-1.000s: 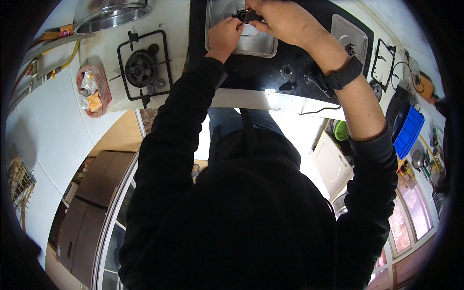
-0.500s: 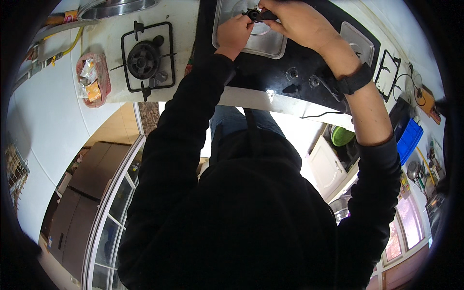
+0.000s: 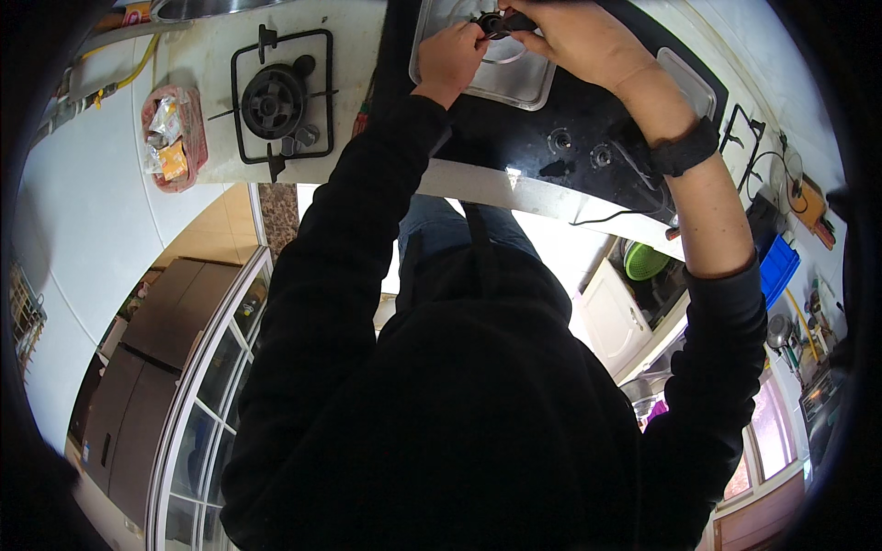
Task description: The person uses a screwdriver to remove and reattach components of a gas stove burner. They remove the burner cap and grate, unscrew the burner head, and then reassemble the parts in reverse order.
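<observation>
Both hands meet at the far edge over a silver drip tray [image 3: 531, 95] set in a black glass cooktop [image 3: 514, 138]. My left hand [image 3: 450, 61] is closed in a pinch beside a dark round burner part [image 3: 490, 22]; what its fingertips hold is too small to make out. From the other side, my right hand [image 3: 583, 44] is closed on a small dark object [image 3: 520, 21] that reaches to the burner part. Its exact kind does not show. Two bare knob stems [image 3: 559, 140] stand on the near part of the cooktop.
A pan support [image 3: 282, 101] with a loose burner lies on the left counter, beside a pink basket [image 3: 181, 138] of packets. Another pan support [image 3: 742, 138] lies at the right. A black cable [image 3: 606, 218] hangs over the front edge. Below stands an open cabinet door [image 3: 614, 312].
The view has shifted slightly, so the cooktop sits a little further right and up. Both hands stay at the burner, with the right hand's grip slightly turned.
</observation>
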{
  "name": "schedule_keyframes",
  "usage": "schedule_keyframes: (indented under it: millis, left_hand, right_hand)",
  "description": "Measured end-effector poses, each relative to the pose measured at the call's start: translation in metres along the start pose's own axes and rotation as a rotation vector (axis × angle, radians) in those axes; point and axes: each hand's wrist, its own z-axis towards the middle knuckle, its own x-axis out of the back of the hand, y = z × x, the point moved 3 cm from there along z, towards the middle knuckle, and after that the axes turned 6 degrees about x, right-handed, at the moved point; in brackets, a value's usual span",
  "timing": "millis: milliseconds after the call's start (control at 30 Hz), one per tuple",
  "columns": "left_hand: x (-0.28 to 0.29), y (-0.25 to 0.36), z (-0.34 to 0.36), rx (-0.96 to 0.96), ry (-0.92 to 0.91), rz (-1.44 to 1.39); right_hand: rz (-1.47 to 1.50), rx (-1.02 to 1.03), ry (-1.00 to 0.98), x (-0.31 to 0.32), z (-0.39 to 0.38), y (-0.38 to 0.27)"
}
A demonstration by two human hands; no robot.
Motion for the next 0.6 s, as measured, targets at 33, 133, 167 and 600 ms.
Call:
schedule_keyframes:
  millis: [33,133,167,600]
  left_hand:
    - [0.004,0.000,-0.001,-0.001,0.023,-0.030]
    - [0.022,-0.002,-0.008,0.073,0.020,-0.100]
    - [0.029,-0.001,-0.012,0.128,0.011,-0.130]
    - [0.093,0.054,0.042,-0.078,-0.229,-0.234]
  right_hand:
    - [-0.009,0.005,-0.014,0.001,0.000,0.001]
    - [-0.059,0.004,-0.041,0.002,0.001,-0.001]
    - [-0.079,-0.002,-0.048,0.002,0.002,-0.002]
    - [-0.217,-0.125,0.088,0.001,0.015,-0.016]
